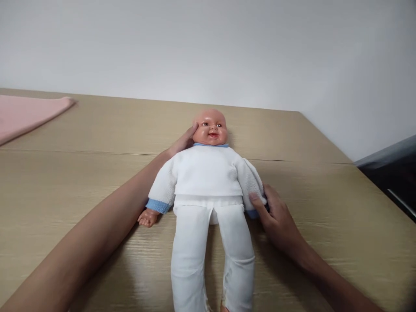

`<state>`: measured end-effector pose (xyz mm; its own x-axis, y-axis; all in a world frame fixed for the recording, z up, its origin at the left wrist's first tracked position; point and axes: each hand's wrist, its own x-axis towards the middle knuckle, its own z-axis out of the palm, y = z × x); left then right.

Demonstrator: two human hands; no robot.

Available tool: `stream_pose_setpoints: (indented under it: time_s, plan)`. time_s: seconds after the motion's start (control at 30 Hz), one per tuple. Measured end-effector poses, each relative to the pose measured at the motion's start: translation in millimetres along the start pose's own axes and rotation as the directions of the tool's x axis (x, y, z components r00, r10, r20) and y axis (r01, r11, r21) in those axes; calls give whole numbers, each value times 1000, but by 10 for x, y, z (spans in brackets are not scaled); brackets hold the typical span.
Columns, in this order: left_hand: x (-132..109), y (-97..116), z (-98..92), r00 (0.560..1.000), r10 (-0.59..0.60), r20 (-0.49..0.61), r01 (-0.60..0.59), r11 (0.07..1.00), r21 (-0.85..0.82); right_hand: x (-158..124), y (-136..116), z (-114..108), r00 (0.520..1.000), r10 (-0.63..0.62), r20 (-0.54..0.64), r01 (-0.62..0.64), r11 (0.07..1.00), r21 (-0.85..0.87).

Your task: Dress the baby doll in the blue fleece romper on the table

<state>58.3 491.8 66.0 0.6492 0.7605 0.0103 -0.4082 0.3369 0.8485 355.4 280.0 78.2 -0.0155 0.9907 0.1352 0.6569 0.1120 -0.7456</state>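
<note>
A baby doll (209,171) in a white fleece top with blue trim and white trousers lies face up on the wooden table, its head away from me. Its feet run past the bottom edge of the picture. My left hand (186,139) is at the side and back of the doll's head; the thumb rests by its temple, and the other fingers are hidden behind the head. Around the cuff of the doll's sleeve on the right, my right hand (276,214) is closed, thumb on top. The doll's hand on that side is hidden.
A folded pink cloth (29,113) lies at the far left of the table (107,125). A pale wall (195,47) rises behind the table. Past the right edge stands a dark object (393,173) that I cannot make out.
</note>
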Motion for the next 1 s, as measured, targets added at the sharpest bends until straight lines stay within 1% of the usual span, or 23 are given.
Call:
stream_pose_setpoints:
  time_s: [0.07, 0.17, 0.3, 0.4, 0.5, 0.7, 0.8, 1.0]
  plan:
    - [-18, -4, 22, 1000, 3, -13, -3, 1000, 12, -3, 4, -1, 1000, 11, -2, -11, 1000, -2]
    - [-10, -21, -13, 1000, -9, 9, 9, 1000, 30, -10, 25, 1, 1000, 20, -16, -20, 1000, -17]
    - [47, -55, -84, 998, 67, -16, -66, 996, 52, -14, 52, -6, 1000, 26, -4, -26, 999, -29]
    - [70, -58, -65, 993, 108, -35, -106, 992, 71, -9, 52, -12, 1000, 18, 12, -18, 1000, -21]
    - [62, -45, -27, 992, 118, -41, -114, 990, 87, -4, 46, -14, 1000, 10, 24, -10, 1000, -18]
    - [42, -64, -84, 995, 64, -82, -58, 996, 71, -6, 46, -17, 1000, 17, 22, -16, 1000, -27]
    - [47, -80, -110, 995, 70, -73, -64, 995, 72, -2, 44, -22, 1000, 6, 23, -5, 999, -32]
    - [62, -91, -103, 995, 75, -64, -71, 995, 68, 2, 32, -29, 1000, -9, 30, 9, 1000, -26]
